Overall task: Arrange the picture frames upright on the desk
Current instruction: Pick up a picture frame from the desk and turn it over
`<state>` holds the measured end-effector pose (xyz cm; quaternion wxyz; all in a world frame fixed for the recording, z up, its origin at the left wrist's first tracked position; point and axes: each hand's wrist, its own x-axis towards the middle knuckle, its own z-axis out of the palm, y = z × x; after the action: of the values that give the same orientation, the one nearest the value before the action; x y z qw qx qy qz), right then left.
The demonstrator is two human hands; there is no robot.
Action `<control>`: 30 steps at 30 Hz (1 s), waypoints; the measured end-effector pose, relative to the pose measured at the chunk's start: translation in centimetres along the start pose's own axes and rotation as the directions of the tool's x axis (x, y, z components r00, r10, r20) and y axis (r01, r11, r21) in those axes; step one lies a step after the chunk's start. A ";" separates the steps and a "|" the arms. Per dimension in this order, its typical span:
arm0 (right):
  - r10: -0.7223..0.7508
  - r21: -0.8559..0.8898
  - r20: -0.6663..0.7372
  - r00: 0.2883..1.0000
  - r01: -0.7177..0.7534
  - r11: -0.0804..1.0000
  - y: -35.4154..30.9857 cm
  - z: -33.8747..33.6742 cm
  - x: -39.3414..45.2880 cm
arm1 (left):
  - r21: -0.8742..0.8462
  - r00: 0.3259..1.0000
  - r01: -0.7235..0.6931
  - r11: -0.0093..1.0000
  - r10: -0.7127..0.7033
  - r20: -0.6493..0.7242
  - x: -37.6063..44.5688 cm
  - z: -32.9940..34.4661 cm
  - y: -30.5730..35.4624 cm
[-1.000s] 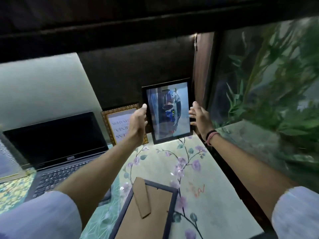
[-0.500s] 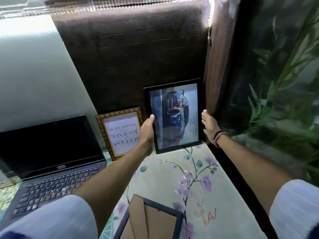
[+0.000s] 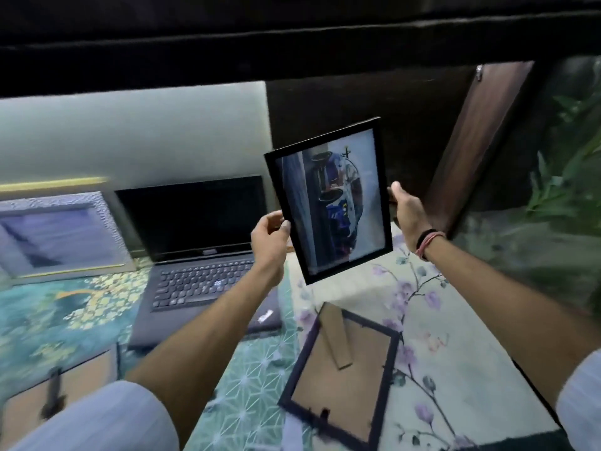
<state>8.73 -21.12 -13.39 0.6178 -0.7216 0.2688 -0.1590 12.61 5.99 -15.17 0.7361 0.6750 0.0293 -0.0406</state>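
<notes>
A black picture frame (image 3: 331,200) with a blue and white photo hangs in the air above the desk, tilted to the left. My left hand (image 3: 270,236) pinches its left edge and my right hand (image 3: 408,213) grips its right edge. Another black frame (image 3: 341,382) lies face down on the floral cloth (image 3: 455,369), its cardboard stand showing. A silver and gold frame (image 3: 61,232) stands upright at the far left. A third frame (image 3: 61,395) lies face down at the lower left. The small gold frame is hidden from view.
An open black laptop (image 3: 198,245) sits in the middle of the desk. A dark wall panel (image 3: 357,99) and a wooden post (image 3: 481,141) rise behind. A glass tank with green plants (image 3: 566,177) borders the right side.
The black photo frame stood against the back wall before; now both hands have lifted it off the desk and tilted it. The camera has swung left, showing more of the laptop and the silver frame.
</notes>
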 end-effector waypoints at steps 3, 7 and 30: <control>-0.012 -0.049 0.102 0.995 0.017 0.999 -0.1 5.9 -1.9 | -0.041 1.000 0.026 0.999 -0.027 -0.013 -0.7 -7.9 0.0; -0.064 -0.171 0.210 0.976 0.102 0.980 -5.0 17.8 -10.8 | -0.088 0.992 0.082 0.993 -0.090 -0.084 -2.5 -20.3 0.7; 0.404 -0.025 0.405 0.820 -0.431 0.902 4.1 47.7 -28.5 | -0.644 0.680 0.269 0.717 -0.614 -0.400 -5.4 -49.2 -3.4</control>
<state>11.79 33.61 -23.39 0.7032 -0.6409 0.2824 0.1223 7.50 54.80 -22.24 0.8116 0.3892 0.4356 -0.0043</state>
